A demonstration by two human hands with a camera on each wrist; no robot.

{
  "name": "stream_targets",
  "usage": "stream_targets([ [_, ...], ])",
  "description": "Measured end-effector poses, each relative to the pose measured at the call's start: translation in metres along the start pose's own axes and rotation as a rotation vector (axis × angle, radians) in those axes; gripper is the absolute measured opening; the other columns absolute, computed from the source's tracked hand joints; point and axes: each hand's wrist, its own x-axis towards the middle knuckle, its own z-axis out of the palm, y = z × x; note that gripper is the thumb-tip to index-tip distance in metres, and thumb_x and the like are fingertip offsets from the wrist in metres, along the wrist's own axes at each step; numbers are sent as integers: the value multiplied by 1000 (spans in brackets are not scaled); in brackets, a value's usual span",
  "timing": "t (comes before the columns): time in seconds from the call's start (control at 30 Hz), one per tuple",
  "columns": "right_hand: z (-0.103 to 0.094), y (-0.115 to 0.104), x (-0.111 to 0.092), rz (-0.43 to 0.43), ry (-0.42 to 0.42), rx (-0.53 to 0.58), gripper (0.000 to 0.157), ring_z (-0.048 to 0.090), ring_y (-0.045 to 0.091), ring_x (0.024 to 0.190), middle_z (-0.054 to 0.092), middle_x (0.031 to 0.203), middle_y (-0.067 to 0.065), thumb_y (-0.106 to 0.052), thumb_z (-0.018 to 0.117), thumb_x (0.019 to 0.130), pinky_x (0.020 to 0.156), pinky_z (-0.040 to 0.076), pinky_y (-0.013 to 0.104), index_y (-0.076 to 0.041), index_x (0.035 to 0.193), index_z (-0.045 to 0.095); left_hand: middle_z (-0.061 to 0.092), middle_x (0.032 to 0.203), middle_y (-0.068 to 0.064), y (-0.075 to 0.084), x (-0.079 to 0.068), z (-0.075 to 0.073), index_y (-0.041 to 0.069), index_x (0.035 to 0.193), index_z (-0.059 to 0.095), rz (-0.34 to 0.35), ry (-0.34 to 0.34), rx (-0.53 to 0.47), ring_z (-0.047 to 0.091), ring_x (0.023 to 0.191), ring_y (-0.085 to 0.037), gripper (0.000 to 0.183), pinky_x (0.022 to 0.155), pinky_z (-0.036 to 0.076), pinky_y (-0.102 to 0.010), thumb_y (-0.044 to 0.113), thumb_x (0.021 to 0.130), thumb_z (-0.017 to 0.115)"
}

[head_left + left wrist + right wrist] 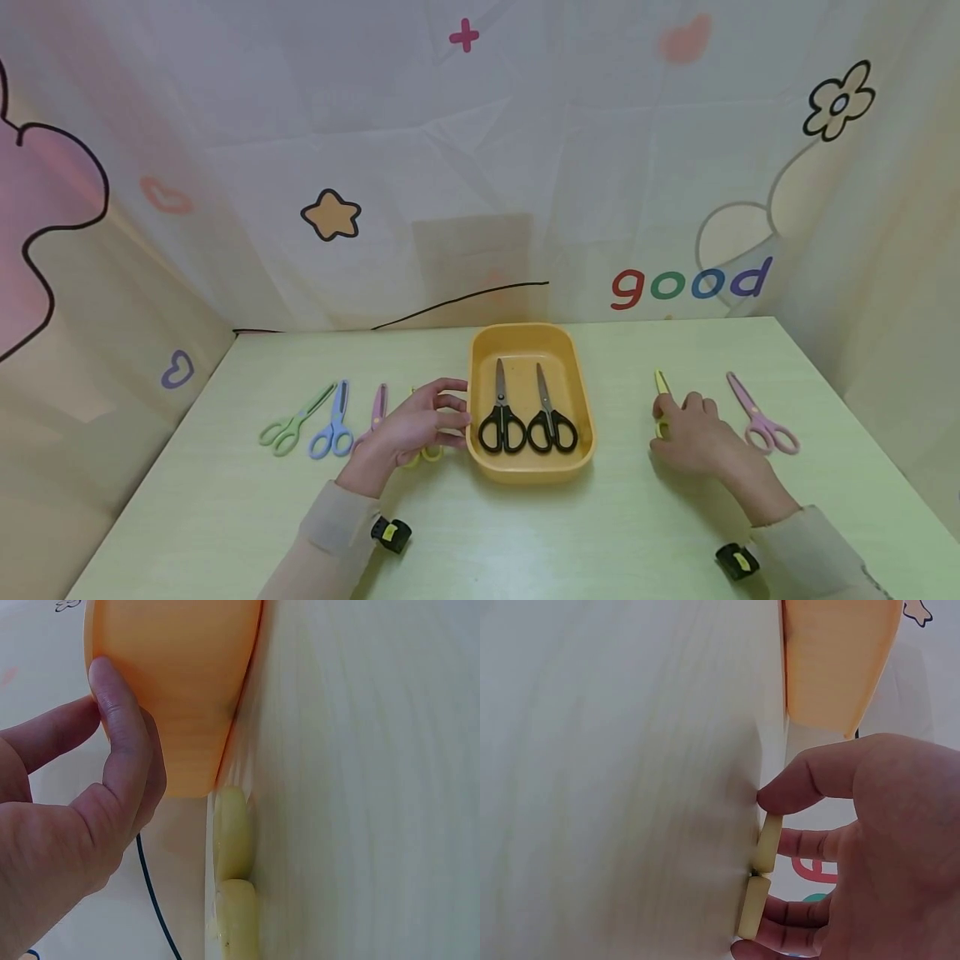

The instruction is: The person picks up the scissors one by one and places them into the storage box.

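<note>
My left hand [420,425] reaches to the yellow-orange tray [531,477], its fingertips against the left rim. In the left wrist view, the bent fingers [124,727] touch the outside of that tray's wall [180,690]. Two pairs of black-handled scissors, left [501,417] and right [551,421], lie inside with blades pointing away. On the right side, my right hand [697,437] grips the handle of yellow scissors [661,382] at the table surface. Its thumb and fingers lie about the yellow handle loops [767,844] in the right wrist view.
Left of the tray lie green scissors [283,433], blue scissors [332,429], pink scissors [379,404] and yellow scissors [432,454], the last two partly hidden by my left hand. Pink-purple scissors [761,425] lie right of my right hand. A printed curtain [480,167] hangs behind the table.
</note>
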Motion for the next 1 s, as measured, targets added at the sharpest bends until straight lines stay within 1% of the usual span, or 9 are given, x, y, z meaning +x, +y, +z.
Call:
stream_targets([
  [0.13, 0, 0, 1, 2, 4, 11, 31, 42, 42, 94, 43, 99, 22, -20, 69, 90, 66, 45, 47, -6, 114, 54, 53, 115, -18, 0, 0, 0, -3, 150, 37, -6, 1, -3, 64, 86, -23, 57, 79, 62, -38, -7, 99, 61],
  [0.3, -1, 1, 2, 31, 21, 17, 25, 41, 43, 95, 44, 100, 21, -23, 68, 91, 65, 43, 45, -9, 109, 57, 53, 115, -18, 0, 0, 0, -3, 150, 37, -5, -2, -4, 64, 86, -23, 57, 79, 62, -38, -7, 98, 61],
  [0.53, -6, -2, 4, 34, 71, 15, 28, 42, 45, 94, 44, 100, 24, -26, 68, 91, 64, 44, 43, -7, 109, 57, 52, 119, -22, -1, 1, -1, -3, 151, 37, -3, -2, 0, 64, 87, -23, 57, 81, 62, -40, -7, 99, 61],
  [0.73, -9, -8, 3, -13, 144, 14, 29, 42, 45, 93, 45, 100, 25, -27, 66, 91, 63, 44, 44, -7, 109, 57, 51, 119, -22, 0, 1, -1, -4, 150, 36, 2, -6, 7, 64, 86, -23, 57, 81, 62, -40, -7, 99, 61],
  [0.87, -12, -14, 1, -52, 167, 18, 29, 42, 45, 93, 45, 100, 25, -28, 67, 90, 62, 43, 46, -8, 107, 56, 51, 120, -23, 1, 1, -2, -5, 150, 36, -2, -9, 4, 64, 87, -23, 57, 81, 61, -40, -7, 99, 61],
  [1.0, -16, -23, -2, -71, 184, 15, 28, 43, 45, 93, 46, 102, 25, -28, 67, 89, 62, 43, 45, -9, 106, 56, 51, 118, -21, 1, 1, -2, -5, 150, 35, -2, -13, 3, 64, 86, -22, 57, 82, 61, -40, -7, 99, 61],
])
